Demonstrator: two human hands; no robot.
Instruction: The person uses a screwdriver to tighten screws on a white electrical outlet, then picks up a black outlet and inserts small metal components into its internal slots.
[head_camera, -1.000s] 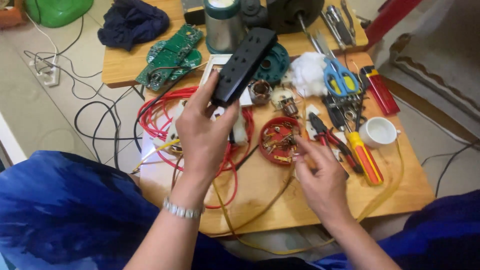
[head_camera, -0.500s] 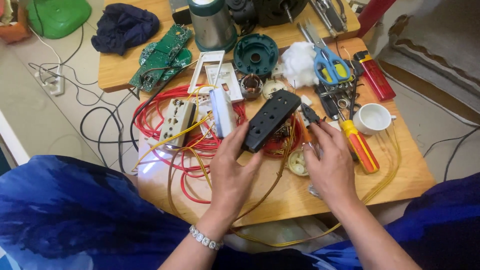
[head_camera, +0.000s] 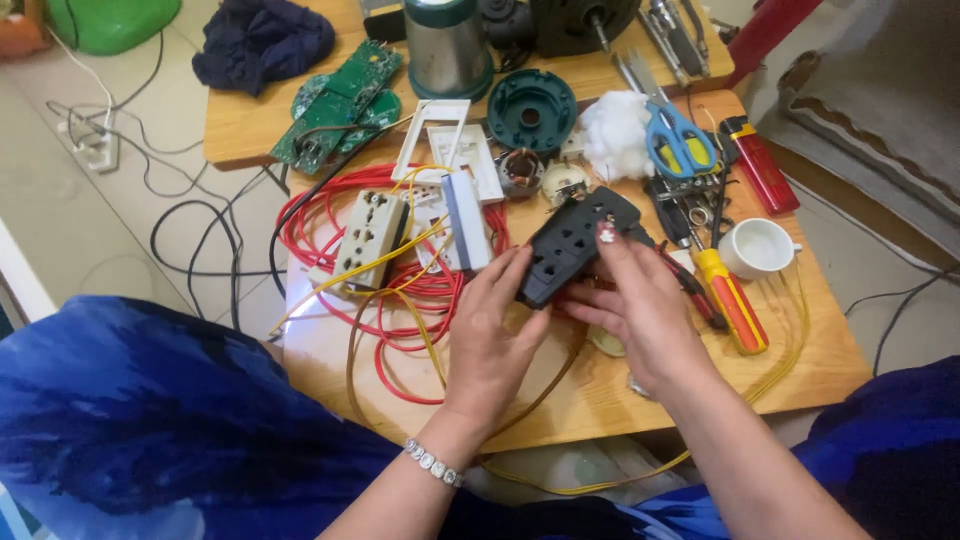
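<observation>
Both hands grip a black socket strip (head_camera: 578, 247) above the middle of the wooden tabletop (head_camera: 640, 385); the left hand (head_camera: 495, 335) has fingers closed on its near end; the right hand (head_camera: 640, 300) pinches its right side, thumb on top; red wire coils (head_camera: 400, 300) lie just left, a yellow-handled screwdriver (head_camera: 732, 300) just right.

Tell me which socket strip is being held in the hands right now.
The black socket strip, held between the left hand and right hand. The beige socket strip lies untouched on the red wires, left of the hands.
</observation>
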